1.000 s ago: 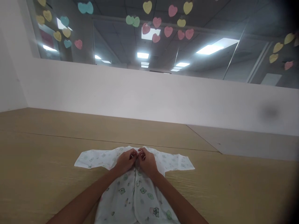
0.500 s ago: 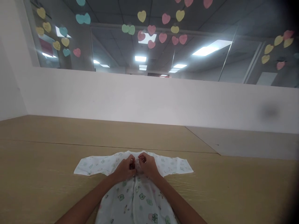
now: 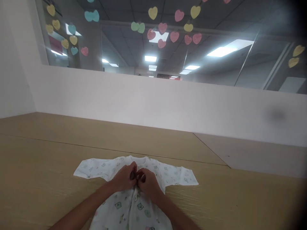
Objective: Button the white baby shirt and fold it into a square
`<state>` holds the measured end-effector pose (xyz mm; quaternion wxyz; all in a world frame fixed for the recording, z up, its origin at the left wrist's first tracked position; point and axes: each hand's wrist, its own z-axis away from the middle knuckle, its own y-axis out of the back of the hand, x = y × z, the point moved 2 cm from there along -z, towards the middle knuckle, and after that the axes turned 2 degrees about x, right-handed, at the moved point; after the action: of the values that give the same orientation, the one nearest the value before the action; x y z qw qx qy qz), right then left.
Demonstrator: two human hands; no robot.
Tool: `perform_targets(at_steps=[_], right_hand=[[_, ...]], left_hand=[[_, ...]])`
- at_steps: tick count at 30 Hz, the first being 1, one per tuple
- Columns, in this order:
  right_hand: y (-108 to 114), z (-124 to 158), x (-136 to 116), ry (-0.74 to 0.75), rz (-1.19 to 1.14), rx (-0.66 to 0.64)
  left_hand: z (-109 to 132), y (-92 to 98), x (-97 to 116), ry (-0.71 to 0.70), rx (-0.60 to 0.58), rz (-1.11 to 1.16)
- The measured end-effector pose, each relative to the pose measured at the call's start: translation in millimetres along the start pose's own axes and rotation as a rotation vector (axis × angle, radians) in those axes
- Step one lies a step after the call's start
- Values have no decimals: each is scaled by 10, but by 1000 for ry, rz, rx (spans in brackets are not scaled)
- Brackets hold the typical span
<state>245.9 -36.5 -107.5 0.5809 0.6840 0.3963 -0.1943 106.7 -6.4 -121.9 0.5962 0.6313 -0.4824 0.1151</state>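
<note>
A small white baby shirt (image 3: pixel 118 215) printed with bears and leaves lies front up, its sleeves spread to both sides and its neckline at the far end. Just below the neckline, my left hand (image 3: pixel 125 177) pinches the front edge of the cloth. My right hand (image 3: pixel 148 182) is closed beside it, fingertips nearly touching the left ones, also pinching the front opening. Whatever small part sits between the fingertips is hidden. A pale button (image 3: pixel 135 198) shows on the front strip below my hands. The shirt's lower end runs out of view.
The shirt rests on a wide wood-toned table (image 3: pixel 48 185) with seams across it. A grey panel (image 3: pixel 259 156) adjoins it at the back right. Behind stands a white low wall (image 3: pixel 144 99), topped by a window with heart-shaped paper notes (image 3: pixel 153 12).
My hands have shifted slightly down the front from the neckline, which now shows above them. Their fingertips have come closer together. The camera view has tilted and turned a little.
</note>
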Motion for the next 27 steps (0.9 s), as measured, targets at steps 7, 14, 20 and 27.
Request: perform_targets(at_steps=[7,14,20,27], right_hand=[[-39,31,3,-75,-63,36],[-57,41,13,-105,-145,107],[-1,36,-7,-115,-259,98],[-12,46,18,-98,-320,58]], left_hand=[[24,-11,-15,85,-37,325],[2,-8,-57,86,-48,505],[-10,23,-36,76,-83,574],[-14,25,-42,41,-104,540]])
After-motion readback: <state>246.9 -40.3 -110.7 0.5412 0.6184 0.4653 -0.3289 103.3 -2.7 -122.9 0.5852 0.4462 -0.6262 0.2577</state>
